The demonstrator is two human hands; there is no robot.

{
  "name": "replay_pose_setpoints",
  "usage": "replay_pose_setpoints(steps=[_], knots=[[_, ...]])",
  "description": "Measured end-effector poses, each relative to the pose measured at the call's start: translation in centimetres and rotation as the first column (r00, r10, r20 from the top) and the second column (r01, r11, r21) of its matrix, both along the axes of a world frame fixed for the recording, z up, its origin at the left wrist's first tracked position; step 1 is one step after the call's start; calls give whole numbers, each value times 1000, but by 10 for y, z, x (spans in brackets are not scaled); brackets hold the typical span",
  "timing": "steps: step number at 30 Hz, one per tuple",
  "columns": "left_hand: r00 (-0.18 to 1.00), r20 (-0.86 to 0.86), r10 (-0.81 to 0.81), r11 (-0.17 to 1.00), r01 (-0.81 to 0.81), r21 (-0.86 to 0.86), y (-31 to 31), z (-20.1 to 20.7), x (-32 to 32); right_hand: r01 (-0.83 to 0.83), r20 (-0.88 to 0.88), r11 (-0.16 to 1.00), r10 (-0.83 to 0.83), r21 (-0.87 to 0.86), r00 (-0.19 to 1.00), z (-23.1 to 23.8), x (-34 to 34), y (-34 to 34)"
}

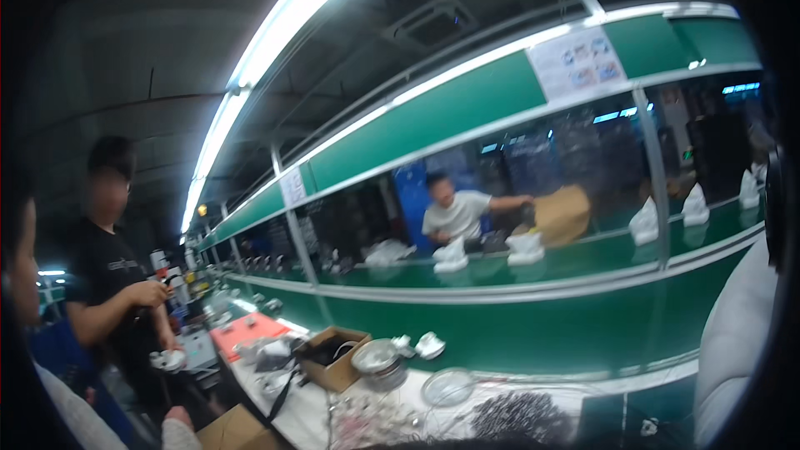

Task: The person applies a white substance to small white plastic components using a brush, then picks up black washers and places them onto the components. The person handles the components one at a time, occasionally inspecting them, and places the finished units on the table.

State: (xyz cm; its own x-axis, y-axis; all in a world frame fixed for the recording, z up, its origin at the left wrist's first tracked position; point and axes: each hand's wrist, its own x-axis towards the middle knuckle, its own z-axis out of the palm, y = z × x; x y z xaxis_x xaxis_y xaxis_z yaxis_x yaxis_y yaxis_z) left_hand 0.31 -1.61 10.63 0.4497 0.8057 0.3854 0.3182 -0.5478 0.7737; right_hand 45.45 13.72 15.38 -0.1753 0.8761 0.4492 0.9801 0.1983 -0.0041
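With both hands out of view, I cannot tell either grip's state; a cardboard box (333,375), round silvery container (382,372) and dark, grainy heap (523,417) share the white surface (300,418).

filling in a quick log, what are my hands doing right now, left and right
Left: cannot be told; a blurred hand shows at lower left, but whose it is stays unclear.
Right: not in view; only a pale sleeve shows at the right edge.

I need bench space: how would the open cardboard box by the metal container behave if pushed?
The open cardboard box would probably slide, not roll, given its flat sides. Open on top, it might flex. Sitting low and wide, it seems unlikely to tip.
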Motion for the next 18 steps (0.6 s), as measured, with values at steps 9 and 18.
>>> replay_pose_setpoints(steps=[9, 18], knots=[[984, -147, 103, 982, -124, -141, -26, -23, -12, -65, 31, 996, 67, -58, 997, 26, -36, 26], [962, -213, 170, 971, -201, -132, -78, -37, -9, -83, 81, 995, 87, -54, 993, 44, -37, 11]])
